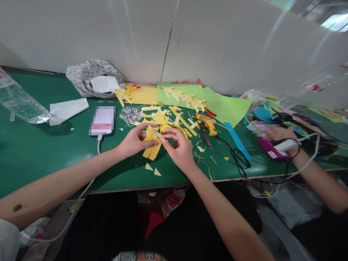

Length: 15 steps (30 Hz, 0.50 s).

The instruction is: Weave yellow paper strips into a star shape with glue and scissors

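In the middle of the head view, my left hand (pixel 132 142) is closed around a folded yellow paper piece (pixel 152 133), thumb below and fingers behind. The fingertips of my right hand (pixel 181 149) pinch the right side of that same piece. Flat yellow paper strips (pixel 150 153) lie just beneath it, with more in a loose pile behind my hands. A round yellow-rimmed object shows partly behind my right fingers; I cannot make out its kind. Small cut triangles (pixel 157 172) are scattered on the green table (pixel 108 170) in front.
Behind the pile, woven yellow paper fish (pixel 187 98) lie on green paper (pixel 227 107). A yellow glue gun (pixel 207 124), blue strip (pixel 237 140) and co-worker's hand (pixel 281 133) with a phone are rightward. A charging phone (pixel 102 120) and bottle (pixel 24 101) are leftward.
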### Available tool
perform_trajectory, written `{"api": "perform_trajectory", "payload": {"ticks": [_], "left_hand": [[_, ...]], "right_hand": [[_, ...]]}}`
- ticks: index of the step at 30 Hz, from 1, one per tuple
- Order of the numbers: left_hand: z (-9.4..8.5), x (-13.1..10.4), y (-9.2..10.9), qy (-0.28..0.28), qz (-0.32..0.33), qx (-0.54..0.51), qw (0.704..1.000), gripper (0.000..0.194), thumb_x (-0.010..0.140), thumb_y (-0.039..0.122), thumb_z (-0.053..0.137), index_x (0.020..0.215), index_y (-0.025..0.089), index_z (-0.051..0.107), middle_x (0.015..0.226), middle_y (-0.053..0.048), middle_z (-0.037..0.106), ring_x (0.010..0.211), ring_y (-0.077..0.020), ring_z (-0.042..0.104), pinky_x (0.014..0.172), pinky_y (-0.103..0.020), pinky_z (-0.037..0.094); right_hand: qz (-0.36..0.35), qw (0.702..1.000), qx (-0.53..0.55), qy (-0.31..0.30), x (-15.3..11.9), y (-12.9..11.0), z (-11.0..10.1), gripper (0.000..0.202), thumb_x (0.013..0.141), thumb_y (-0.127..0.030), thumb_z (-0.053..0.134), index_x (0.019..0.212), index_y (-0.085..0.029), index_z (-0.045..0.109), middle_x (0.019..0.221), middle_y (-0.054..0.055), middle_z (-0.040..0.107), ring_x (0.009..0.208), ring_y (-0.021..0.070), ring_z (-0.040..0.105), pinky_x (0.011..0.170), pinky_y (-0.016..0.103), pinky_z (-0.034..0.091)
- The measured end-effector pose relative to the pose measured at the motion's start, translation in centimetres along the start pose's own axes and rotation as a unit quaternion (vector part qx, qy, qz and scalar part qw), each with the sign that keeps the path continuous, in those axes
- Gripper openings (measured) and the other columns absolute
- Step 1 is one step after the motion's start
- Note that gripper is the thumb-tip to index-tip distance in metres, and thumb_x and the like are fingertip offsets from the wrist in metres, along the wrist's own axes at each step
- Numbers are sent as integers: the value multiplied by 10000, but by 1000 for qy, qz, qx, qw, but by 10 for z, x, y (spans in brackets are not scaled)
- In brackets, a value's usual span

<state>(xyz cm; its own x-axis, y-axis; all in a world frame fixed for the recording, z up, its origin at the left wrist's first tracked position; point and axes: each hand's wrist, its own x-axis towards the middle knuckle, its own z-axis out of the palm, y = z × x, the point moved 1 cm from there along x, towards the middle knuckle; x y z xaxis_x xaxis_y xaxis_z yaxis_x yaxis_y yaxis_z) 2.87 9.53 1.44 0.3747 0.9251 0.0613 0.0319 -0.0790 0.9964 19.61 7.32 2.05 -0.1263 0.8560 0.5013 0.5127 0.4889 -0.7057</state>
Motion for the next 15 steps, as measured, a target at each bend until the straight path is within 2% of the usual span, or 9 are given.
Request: {"api": "perform_trajectory", "payload": {"ticks": [2, 6, 11, 15], "left_hand": [[0, 0, 0, 2, -2, -1, 1000, 528, 650, 254, 705, 1128, 193, 488, 621, 43, 557, 524, -95, 525, 512, -198, 425], [-1, 0, 0, -7, -2, -13, 1000, 527, 653, 239, 703, 1130, 192, 484, 612, 46, 559, 524, -93, 523, 510, -195, 415], [0, 0, 0, -2, 1, -7, 1000, 530, 631, 256, 722, 1111, 197, 506, 574, 52, 535, 481, -96, 504, 471, -204, 395], [0, 0, 0, -7, 1, -17, 1000, 527, 643, 238, 712, 1119, 194, 487, 578, 56, 531, 496, -95, 512, 483, -199, 395]], "right_hand": [[4, 1000, 3, 2, -1, -1, 0, 178, 778, -279, 560, 947, -226, 545, 881, 21, 684, 838, 164, 658, 558, 230, 496], [10, 1000, 6, -15, -1, -2, 0, 253, 755, -291, 594, 992, -228, 531, 783, 3, 689, 823, 165, 657, 508, 214, 479], [-6, 1000, 1, 1, -1, -1, 0, 199, 778, -273, 557, 972, -234, 545, 821, 9, 690, 847, 168, 657, 624, 255, 517], [5, 1000, 13, -4, -1, -1, 0, 249, 764, -299, 578, 997, -228, 525, 818, 8, 688, 805, 158, 661, 585, 239, 514]]}}
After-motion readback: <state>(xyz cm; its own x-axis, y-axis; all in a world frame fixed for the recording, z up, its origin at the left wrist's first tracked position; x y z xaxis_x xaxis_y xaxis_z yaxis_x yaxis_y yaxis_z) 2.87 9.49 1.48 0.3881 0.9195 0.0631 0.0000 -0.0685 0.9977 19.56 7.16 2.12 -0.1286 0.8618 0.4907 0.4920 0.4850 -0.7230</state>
